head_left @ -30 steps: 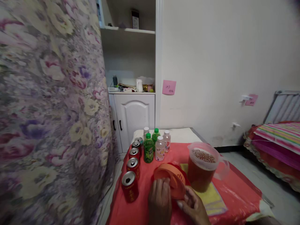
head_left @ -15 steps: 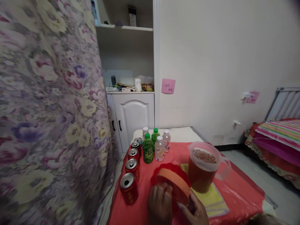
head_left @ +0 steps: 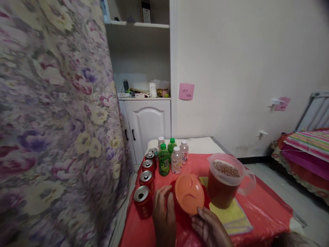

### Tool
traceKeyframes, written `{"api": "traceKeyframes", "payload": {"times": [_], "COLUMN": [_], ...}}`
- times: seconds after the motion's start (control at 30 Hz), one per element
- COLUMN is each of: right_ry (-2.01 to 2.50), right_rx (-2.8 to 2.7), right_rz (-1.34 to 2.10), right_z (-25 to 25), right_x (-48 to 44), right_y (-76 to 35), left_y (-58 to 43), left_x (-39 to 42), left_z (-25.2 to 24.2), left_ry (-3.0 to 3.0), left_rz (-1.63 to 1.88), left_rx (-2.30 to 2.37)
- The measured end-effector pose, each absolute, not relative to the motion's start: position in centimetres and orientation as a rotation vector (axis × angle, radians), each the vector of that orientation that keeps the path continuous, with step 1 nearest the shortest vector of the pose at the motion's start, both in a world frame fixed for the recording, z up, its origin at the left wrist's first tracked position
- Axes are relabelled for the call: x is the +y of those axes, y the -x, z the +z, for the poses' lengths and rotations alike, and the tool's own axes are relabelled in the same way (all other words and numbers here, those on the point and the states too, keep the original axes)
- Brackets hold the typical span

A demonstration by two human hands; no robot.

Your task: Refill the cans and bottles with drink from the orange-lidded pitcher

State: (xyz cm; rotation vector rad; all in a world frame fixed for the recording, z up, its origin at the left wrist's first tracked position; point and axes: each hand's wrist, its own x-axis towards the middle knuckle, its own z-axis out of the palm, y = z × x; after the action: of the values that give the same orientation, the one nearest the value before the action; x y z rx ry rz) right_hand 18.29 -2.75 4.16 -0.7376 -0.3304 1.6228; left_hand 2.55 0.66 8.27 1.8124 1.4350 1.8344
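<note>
An orange round plastic lid (head_left: 189, 193) is tilted up with its broad face toward me, showing a curved raised pattern. My right hand (head_left: 209, 224) pinches its lower right edge between thumb and fingers. Just left of the lid, my left hand (head_left: 165, 212) has its fingers stretched out and grips nothing; whether it touches the red dish (head_left: 182, 216) beneath I cannot tell. Right of the lid stands a clear pitcher (head_left: 222, 187), lidless, filled with reddish-brown liquid topped by foamy bubbles. Under it lies a yellow cloth (head_left: 231, 218).
Several drink cans (head_left: 143, 202) line the table's left side, the nearest one opened. Behind the lid stand green-capped bottles (head_left: 163, 161) and white-capped bottles (head_left: 176, 161). A red cover (head_left: 267, 206) drapes the table. A floral curtain (head_left: 64, 137) hangs at the left.
The lid has turned from edge-on to face toward me. My left hand has let go of it and moved left, its fingers straightening. My right hand still holds the lid's edge.
</note>
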Motion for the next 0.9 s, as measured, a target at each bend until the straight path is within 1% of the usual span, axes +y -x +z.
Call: {"api": "traceKeyframes", "payload": {"times": [0.1, 0.23, 0.33, 0.43, 0.6, 0.9], "right_ry": [0.729, 0.704, 0.701, 0.731, 0.800, 0.848], "right_rx": [-0.174, -0.079, -0.101, -0.184, -0.333, -0.443], "right_rz": [1.678, 1.726, 1.705, 1.634, 1.509, 1.399], "right_z": [4.9, 5.7, 5.9, 5.9, 5.4, 3.5], "right_x": [-3.0, -3.1, -3.1, -3.2, -3.1, -3.0], "right_y": [-18.4, -18.4, -18.2, -17.8, -17.5, -16.6], "left_y": [-2.1, -2.0, -2.1, -2.6, -3.8, -4.3], "left_x": [1.2, 1.5, 1.4, 0.9, 0.4, 0.9], "left_z": [8.4, 8.3, 8.4, 8.4, 7.8, 7.2], "left_ry": [-1.509, -1.360, -1.453, -1.711, -2.102, -2.045], "left_rz": [1.745, 1.662, 1.662, 1.653, 1.531, 1.407], "left_rx": [1.441, 1.411, 1.420, 1.430, 1.540, 1.671]}}
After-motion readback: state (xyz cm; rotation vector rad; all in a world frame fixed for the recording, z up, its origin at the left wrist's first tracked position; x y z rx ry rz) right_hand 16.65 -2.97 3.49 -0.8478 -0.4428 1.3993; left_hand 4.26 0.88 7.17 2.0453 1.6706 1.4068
